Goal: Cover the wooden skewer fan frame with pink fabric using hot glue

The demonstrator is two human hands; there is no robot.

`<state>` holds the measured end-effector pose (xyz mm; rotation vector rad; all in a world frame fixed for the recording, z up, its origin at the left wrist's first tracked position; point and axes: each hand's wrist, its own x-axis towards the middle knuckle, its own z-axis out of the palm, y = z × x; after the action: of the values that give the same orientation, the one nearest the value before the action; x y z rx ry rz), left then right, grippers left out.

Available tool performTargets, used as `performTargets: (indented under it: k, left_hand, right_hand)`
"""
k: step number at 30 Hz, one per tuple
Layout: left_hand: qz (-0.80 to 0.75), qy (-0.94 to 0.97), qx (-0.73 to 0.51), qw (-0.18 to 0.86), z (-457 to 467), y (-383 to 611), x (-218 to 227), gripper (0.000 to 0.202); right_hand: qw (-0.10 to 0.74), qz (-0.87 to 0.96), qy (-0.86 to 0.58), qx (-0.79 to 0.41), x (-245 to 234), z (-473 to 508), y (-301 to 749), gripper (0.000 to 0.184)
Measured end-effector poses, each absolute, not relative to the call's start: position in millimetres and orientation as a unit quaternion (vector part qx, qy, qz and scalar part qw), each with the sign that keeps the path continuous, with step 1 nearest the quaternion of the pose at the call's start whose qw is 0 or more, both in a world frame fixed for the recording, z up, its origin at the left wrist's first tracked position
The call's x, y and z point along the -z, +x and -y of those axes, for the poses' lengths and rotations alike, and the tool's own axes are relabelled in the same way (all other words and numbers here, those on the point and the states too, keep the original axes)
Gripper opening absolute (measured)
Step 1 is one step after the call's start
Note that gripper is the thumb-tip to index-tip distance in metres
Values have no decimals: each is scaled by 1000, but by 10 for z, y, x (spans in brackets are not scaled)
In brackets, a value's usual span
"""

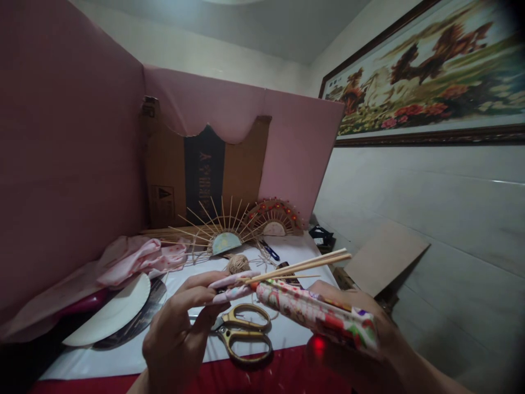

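My left hand pinches a pale pinkish half-round piece, seen edge-on with its two layers apart. Thin wooden sticks stick out of it to the right; how they sit inside is hidden. My right hand is closed around a hot glue gun covered in patterned wrap. Its orange-red nozzle touches or nearly touches the piece at the base of the sticks. A red light glows under the gun. Below my hands lie scissors with gold-coloured handles, and a ball of twine sits just beyond.
Farther back are a half-round stick fan with a pale green centre and a fan with red beads. A blue craft knife lies nearby. Left are a folded white paper plate and pink cloth. Cardboard leans behind.
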<state>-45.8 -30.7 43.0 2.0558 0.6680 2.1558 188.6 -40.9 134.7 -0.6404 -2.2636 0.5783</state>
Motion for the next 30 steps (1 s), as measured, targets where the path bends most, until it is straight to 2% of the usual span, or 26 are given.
performTargets:
  k: [3,7,16,24,30]
  left_hand:
    - [-220,672,-706,46,311,-446,-441,46]
    - [-225,667,-709,41,304,-421,-464,45]
    - [-222,665,-713,23,277,-420,-472,45]
    - [-242,654,-716,4,301,-389,-498,39]
    - [-249,653,-715,8,284,-390,-474,39]
  right_hand:
    - [376,888,-218,-151,-1271,377,1916,12]
    - [394,889,-199,-120,-1235,378,1955,18]
    - [419,858,-229,-187,-1239,421,1943,20]
    - [394,853,-273,-205,-1217,399,1953,16]
    - [394,848,-280,-218,-1237,421,1921,22]
